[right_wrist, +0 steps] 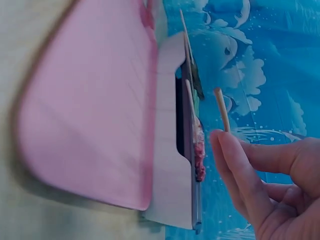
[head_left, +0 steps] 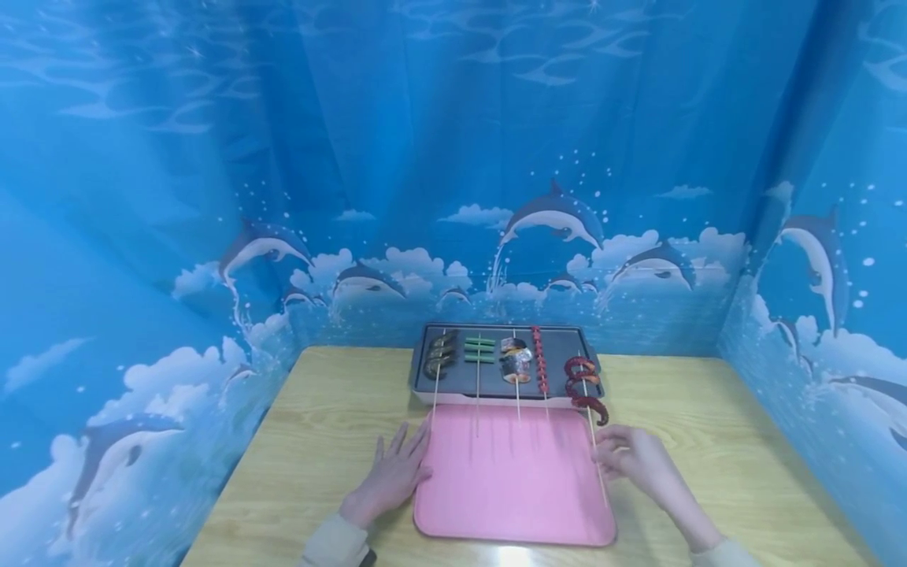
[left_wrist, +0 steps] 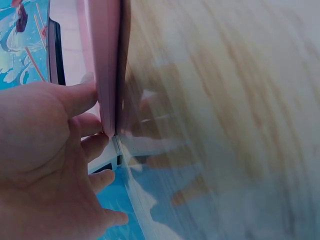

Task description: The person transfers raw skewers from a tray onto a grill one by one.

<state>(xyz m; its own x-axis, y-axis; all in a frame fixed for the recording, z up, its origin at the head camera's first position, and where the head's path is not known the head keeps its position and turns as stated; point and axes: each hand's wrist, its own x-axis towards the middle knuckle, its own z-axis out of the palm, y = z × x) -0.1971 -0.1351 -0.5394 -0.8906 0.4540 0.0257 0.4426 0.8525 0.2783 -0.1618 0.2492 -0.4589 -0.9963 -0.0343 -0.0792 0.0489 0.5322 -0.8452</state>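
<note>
In the head view my right hand (head_left: pixel 641 465) pinches the stick of a skewer threaded with a curled dark-red tentacle (head_left: pixel 590 405) at the right front corner of a grill pan (head_left: pixel 460 384). Whether the tentacle touches the pan I cannot tell. The right wrist view has the bare stick end (right_wrist: pixel 222 111) jutting past my fingertips; the tentacle is hidden there. My left hand (head_left: pixel 391 476), fingers spread, touches the left edge of a pink tray (head_left: pixel 513 488). Close up in the left wrist view, thumb and fingertips rest along the tray's rim (left_wrist: pixel 107 70).
Across the pan lie a dark shrimp-like skewer (head_left: pixel 441 354), a green vegetable skewer (head_left: pixel 479 358), a silvery fish-like skewer (head_left: pixel 516 362) and a narrow red one (head_left: pixel 541 358). Their sticks overhang the tray. A dolphin-print curtain (head_left: pixel 425 197) surrounds the wooden table (head_left: pixel 340 409).
</note>
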